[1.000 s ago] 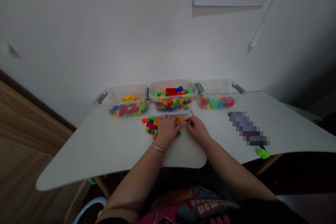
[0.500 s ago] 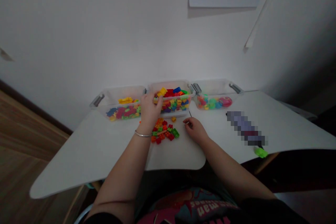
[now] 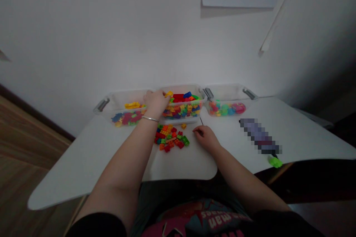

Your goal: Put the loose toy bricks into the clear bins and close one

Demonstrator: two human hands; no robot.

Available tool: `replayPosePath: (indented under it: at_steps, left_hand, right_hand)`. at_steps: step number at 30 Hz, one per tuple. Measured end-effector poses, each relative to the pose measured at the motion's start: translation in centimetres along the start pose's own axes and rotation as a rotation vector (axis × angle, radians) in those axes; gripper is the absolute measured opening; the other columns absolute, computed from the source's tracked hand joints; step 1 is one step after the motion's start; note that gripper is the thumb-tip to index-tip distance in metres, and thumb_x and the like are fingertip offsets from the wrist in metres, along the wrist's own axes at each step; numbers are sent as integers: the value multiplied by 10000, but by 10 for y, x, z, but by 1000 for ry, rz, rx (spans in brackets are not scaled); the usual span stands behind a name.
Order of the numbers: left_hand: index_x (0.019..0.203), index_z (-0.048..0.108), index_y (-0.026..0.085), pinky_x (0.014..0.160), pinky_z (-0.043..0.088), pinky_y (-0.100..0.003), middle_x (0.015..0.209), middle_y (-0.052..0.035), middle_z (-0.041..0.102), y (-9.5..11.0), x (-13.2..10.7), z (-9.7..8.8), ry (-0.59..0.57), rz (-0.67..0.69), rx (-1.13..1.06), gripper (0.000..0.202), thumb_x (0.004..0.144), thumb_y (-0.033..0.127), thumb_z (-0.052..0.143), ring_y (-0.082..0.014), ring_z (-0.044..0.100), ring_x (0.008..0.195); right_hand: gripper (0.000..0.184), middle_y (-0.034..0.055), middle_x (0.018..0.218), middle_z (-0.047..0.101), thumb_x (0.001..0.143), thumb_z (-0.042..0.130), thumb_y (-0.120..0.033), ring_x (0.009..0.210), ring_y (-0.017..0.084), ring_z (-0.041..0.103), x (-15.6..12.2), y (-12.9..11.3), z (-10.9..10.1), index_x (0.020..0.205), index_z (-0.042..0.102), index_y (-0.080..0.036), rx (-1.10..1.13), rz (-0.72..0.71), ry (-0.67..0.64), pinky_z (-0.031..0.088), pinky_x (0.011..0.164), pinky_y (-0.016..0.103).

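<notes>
Clear plastic bin (image 3: 178, 89) stands at 12 o'clock; left hand (image 3: 155, 103) curls at its rim, grip indeterminate. Right hand (image 3: 205, 137) rests loosely curled, holding nothing visible, at 3 o'clock from the plastic bricks (image 3: 169, 139).

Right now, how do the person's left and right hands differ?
The left hand is raised at the rim of the middle bin, beside a yellow brick, with a bracelet on its wrist. The right hand lies low on the table near the loose bricks, with no bracelet. Both are bare.
</notes>
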State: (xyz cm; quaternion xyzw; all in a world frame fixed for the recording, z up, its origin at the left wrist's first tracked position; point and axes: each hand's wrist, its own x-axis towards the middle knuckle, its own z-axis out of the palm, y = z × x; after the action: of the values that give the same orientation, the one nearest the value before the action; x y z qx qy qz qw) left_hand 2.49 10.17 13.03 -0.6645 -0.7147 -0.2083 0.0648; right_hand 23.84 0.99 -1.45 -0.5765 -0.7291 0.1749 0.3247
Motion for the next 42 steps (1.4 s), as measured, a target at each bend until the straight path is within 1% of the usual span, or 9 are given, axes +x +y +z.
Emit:
replayPosePath:
  at_steps: [5,8,15,18,20,23,27,32,42]
  left_hand:
    - [1010,732,215,893,421,-483,1030,-152,705,5,0,-1,-61,-41,26,388,797,451,510,-374,485,1138]
    - [1090,698,217,901,430,-493,1045,-143,703,4,0,2,-48,-54,-13,398,797,421,522,-372,496,1137]
    - [1273,574,176,938,425,-525,1089,-162,674,1,-16,2,140,86,-217,492,808,338,590,-369,487,1138]
    - [1246,596,195,1046,352,-494,1229,-122,617,9,-40,-2,288,217,-275,428,832,301,577,-335,416,1233]
    - [1212,622,216,1067,336,-474,1240,-99,605,16,-63,-5,319,277,-285,364,864,289,544,-314,421,1233]
    - [1132,661,223,1024,395,-444,1166,-83,639,23,-102,0,108,410,-247,296,871,316,554,-280,513,1126]
    - [1261,602,228,1040,387,-511,1297,-134,580,17,-147,26,-189,484,-91,529,786,452,672,-346,495,1216]
    - [1380,491,228,1128,263,-566,1451,-147,470,-1,-166,56,-210,469,17,627,809,430,650,-360,389,1357]
    - [1291,569,213,1125,293,-520,1377,-95,559,-20,-155,63,-171,458,-79,463,850,350,592,-307,465,1287]
  right_hand:
    - [177,63,886,691,819,553,-138,884,190,594,0,1,1,898,705,-178,0,3,-2,438,844,320]
    - [176,64,890,693,819,551,-141,888,193,594,0,1,1,895,706,-180,-6,8,-3,441,841,324]
    - [167,64,871,689,826,551,-154,867,199,593,0,-1,-1,884,704,-187,-9,0,1,450,829,341]
    - [162,61,857,684,822,555,-158,845,193,590,0,0,0,887,701,-184,-11,-2,2,452,820,341]
    - [166,58,848,678,817,552,-149,829,187,588,0,1,2,895,696,-180,-4,-3,14,454,811,336]
    - [170,55,836,669,810,548,-138,808,179,584,0,3,4,902,688,-170,18,-10,32,458,800,329]
    - [191,64,871,672,792,542,-112,806,175,585,0,3,5,915,681,-157,49,-7,46,467,796,325]
    - [278,94,992,689,809,536,-119,865,188,600,-1,2,3,1049,671,-148,13,-38,30,468,870,361]
    - [476,98,1317,578,824,519,-109,1200,222,515,13,-15,8,1291,563,-187,-146,-224,-100,385,1067,388]
